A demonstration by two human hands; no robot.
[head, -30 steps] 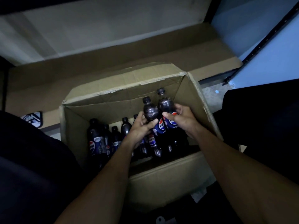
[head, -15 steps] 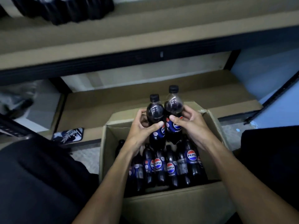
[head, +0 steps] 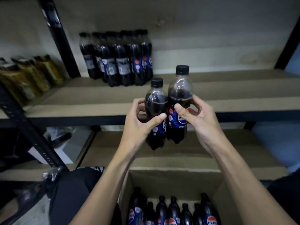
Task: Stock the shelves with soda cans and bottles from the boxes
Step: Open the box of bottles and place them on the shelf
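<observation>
At the far left of the shelf (head: 243, 88) stand about four blurred yellowish bottles (head: 32, 73), then a tight group of dark soda bottles (head: 116, 62), too blurred to count surely. In the middle, the left hand (head: 139, 127) wraps one soda bottle (head: 155, 101) and the right hand (head: 201, 117) wraps a second (head: 179, 93). Both hands are clamped round the labels, pressing the two bottles side by side and upright, probably so they can be set down together. They hang in the air before the shelf's front edge, above the open box (head: 170, 181). To the right the shelf board is bare, a likely landing spot. At least seven caps show in the box.
</observation>
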